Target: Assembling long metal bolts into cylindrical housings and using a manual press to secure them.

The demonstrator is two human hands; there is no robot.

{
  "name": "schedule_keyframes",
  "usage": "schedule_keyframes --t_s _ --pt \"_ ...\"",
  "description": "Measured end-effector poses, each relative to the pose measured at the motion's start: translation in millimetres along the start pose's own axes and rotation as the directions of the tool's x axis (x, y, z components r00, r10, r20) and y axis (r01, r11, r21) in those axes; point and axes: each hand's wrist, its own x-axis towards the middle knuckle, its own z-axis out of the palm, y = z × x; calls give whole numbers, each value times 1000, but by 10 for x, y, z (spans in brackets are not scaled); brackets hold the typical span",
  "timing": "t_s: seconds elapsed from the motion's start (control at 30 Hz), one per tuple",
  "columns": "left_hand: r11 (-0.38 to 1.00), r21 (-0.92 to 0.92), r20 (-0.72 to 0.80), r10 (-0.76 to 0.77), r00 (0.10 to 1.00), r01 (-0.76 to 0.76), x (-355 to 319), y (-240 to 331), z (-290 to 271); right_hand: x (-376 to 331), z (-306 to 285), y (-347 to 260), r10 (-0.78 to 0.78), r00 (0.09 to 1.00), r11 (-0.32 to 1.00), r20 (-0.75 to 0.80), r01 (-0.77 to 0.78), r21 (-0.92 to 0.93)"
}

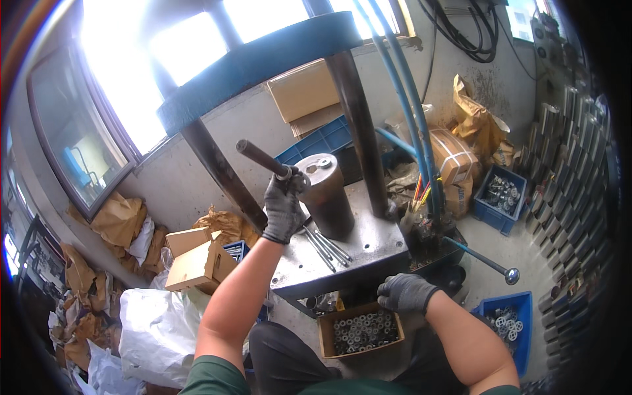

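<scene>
Our left hand [284, 205], in a dark grey knitted glove, has its fingers closed around a dark, round steel rod [261, 157], raised and tilted so that its far end points up and to the left. The hand is just beside the upper part of a thick, dark steel cylinder [334, 207], which stands upright on the grey steel counter [378, 247] of a press. On the cylinder's flat top lies a small metal ring [324, 162]. Several slim, grey metal rods [326, 249] lie on the counter near the cylinder's foot.

Our right hand [407, 293], gloved alike, is held with its fingers curled, near the front edge of the counter and above an open brown cardboard box [363, 350] filled with small metal rings [365, 328]. We cannot tell whether those fingers hold anything. To the right of that box sits a blue plastic bin [526, 329] with metal parts inside.
</scene>
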Motion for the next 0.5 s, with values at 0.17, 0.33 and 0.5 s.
schedule_keyframes --t_s 0.17,0.33,0.5 --pt "926 334 -115 -149 982 179 798 -197 -59 158 99 -11 -73 993 997 93 72 16" --pt "791 516 -183 -274 944 330 1013 -448 84 255 139 -114 -39 979 997 202 51 -51" --pt "719 585 -224 -300 927 375 899 -87 315 196 204 -121 -58 976 989 209 84 -122"
